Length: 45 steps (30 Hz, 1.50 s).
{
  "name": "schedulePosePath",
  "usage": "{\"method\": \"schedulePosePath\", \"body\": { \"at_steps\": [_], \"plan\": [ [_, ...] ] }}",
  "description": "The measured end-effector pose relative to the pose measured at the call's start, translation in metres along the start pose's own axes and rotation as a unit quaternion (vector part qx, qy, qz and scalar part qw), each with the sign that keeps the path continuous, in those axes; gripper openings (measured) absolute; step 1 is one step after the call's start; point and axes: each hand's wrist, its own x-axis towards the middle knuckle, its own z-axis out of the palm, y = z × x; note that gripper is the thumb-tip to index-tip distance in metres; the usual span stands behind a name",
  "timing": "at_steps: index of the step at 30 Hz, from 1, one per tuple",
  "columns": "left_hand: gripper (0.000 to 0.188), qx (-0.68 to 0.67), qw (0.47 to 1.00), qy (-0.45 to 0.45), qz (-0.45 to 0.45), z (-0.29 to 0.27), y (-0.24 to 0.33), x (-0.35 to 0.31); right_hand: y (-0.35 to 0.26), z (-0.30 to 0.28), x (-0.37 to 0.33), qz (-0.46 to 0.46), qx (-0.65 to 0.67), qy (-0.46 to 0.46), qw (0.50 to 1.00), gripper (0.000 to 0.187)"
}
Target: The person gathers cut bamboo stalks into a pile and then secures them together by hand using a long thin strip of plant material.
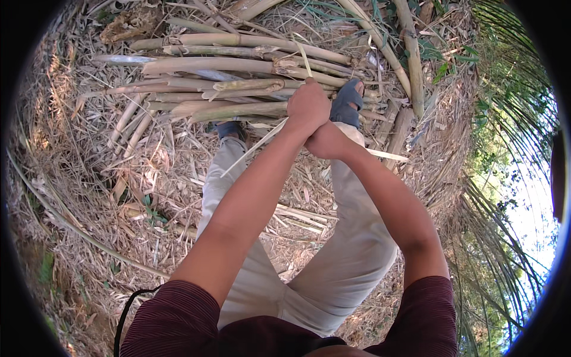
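Note:
A bundle of cut bamboo-like stalks (208, 65) lies across the ground in front of me. Over its right part runs a thin pale strip (304, 56), leading down to my left hand (309, 106). My left hand is closed in a fist on that strip. Just below and touching it, my right hand (327, 141) is also closed; a pale strip end (386, 156) sticks out to its right. Another strip end (253, 150) slants down and left from beside my left wrist. How the strips cross inside my hands is hidden.
My sandalled right foot (347, 104) is against the bundle's right end; my left foot (231, 129) is at its near side. Thick poles (409, 59) lie at the upper right. Pale split strips (300, 219) lie between my legs on dry leaf litter. Green foliage (505, 119) hangs at the right.

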Motion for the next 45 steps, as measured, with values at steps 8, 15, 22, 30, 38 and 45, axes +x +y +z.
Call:
{"method": "schedulePosePath", "body": {
  "at_steps": [8,15,22,30,38,45],
  "plan": [
    [0.034,-0.008,0.999,0.043,-0.004,0.029,-0.030,0.028,0.001,-0.027,0.009,0.164,0.067,0.031,0.984,0.022],
    [0.024,0.024,0.993,0.111,0.037,0.045,-0.027,0.011,0.094,-0.052,0.002,0.374,0.158,0.146,0.902,0.024],
    [0.017,-0.049,0.990,0.130,0.002,0.089,-0.065,0.013,0.103,-0.091,0.132,0.517,0.538,0.059,0.663,0.022],
    [0.014,-0.179,0.969,0.169,-0.008,0.131,-0.071,0.014,0.140,-0.029,0.146,0.420,0.348,0.136,0.827,0.014],
    [0.035,-0.544,0.832,0.111,0.009,0.164,-0.099,0.041,0.048,0.017,0.122,0.452,0.142,0.282,0.834,0.023],
    [0.062,-0.841,0.511,-0.178,0.014,0.090,-0.109,0.015,0.024,0.006,0.121,0.483,0.112,0.232,0.837,0.020]
  ]
}}
